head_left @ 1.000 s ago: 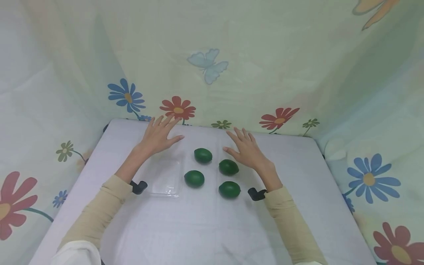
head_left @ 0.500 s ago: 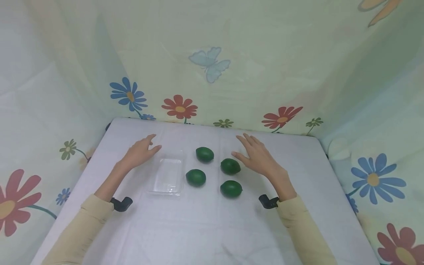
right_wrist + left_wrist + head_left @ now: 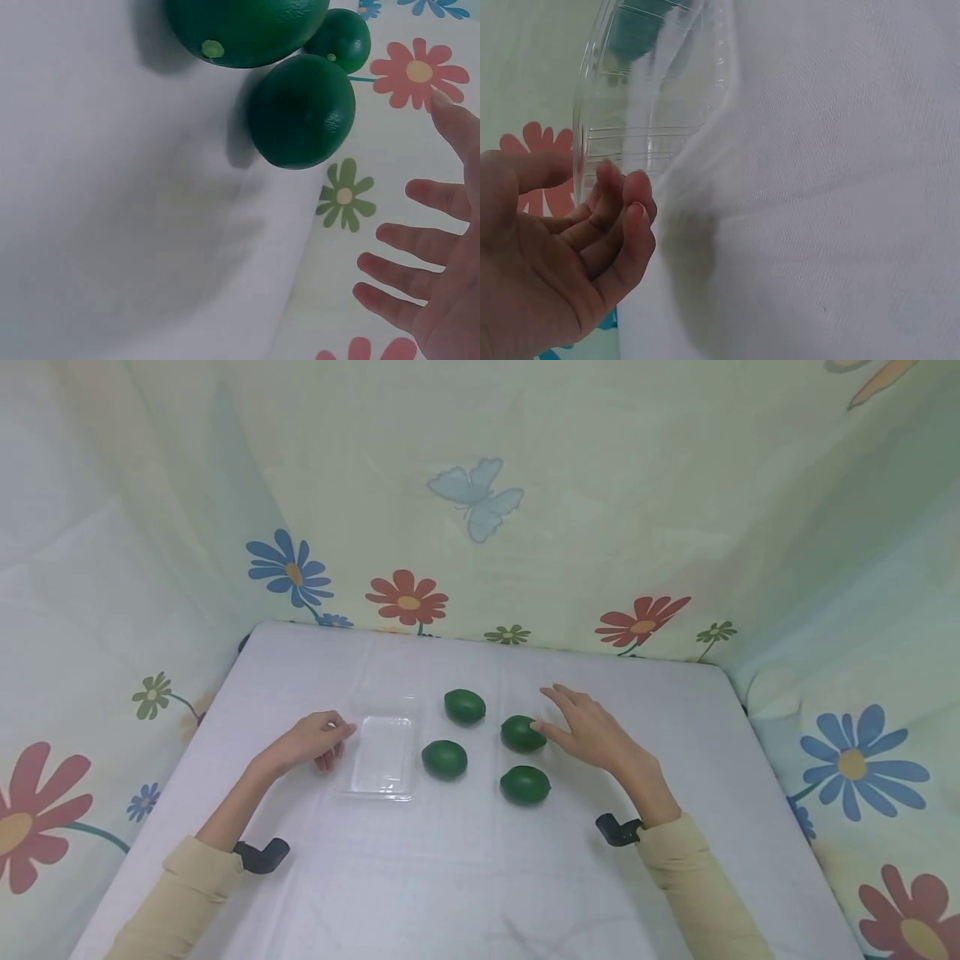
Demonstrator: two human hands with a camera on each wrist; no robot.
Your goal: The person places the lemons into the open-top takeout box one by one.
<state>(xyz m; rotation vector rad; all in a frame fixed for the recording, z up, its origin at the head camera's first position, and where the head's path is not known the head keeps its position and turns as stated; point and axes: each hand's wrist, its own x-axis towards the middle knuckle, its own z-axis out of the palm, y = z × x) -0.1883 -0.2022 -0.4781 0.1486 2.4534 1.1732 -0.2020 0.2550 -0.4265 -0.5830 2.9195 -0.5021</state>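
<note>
My left hand (image 3: 309, 742) sits low, fingers (image 3: 626, 217) loosely curled and holding nothing. My right hand (image 3: 592, 731) reaches forward, fingers (image 3: 416, 244) straight and spread. Both forearms angle inward in beige sleeves.

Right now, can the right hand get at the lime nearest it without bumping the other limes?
Probably yes. The right hand is open, thumb at or almost on that lime, coming from its right side. The other limes lie left, behind-left and in front, all apart from it.

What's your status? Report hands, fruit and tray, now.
Left hand curled loosely at the clear tray edge, holding nothing. Right hand open, thumb at the nearest lime. Four limes on the table, nothing blocking.
</note>
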